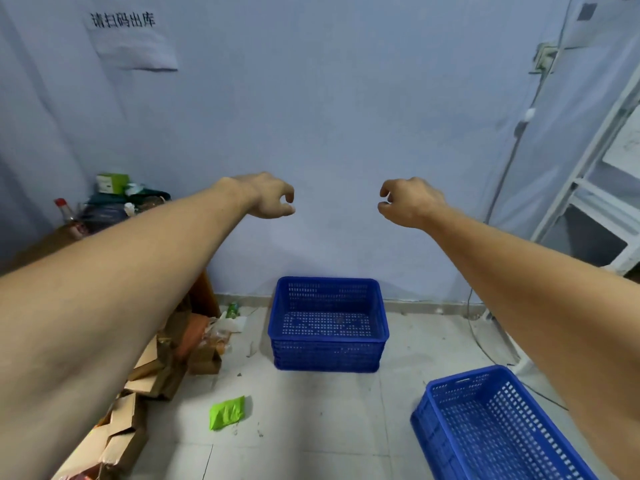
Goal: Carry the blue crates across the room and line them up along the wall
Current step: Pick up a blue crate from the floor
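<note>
**Both hands raised and empty; two blue crate positions on the floor**

Forearms filled the lower corners of the view, both extended forward at chest height. Left hand (268,197) and right hand (408,202) hung in front of the wall (329,116), well apart from each other, wrists bent downward. On each hand the fingers (289,197) were loosely curled inward, not closed tight, and held nothing.

Crate status:
- Stacked blue crates (328,323) stood on the floor (311,427) below and between the hands, with the far side against the base of the wall. Several crates appeared nested; the exact count could not be told. The top crate was empty.
- Second blue crate (495,427) lay on the floor at lower right, nearer the camera, turned at an angle to the wall and apart from the stack. It was also empty.

Surroundings:
- Flattened cardboard (145,375) was piled along the left side.
- Green wrapper (227,412) lay on the floor near the cardboard.
- White shelf frame (588,188) stood at the right edge.
- Paper sign (131,36) hung on the wall at upper left.
</note>
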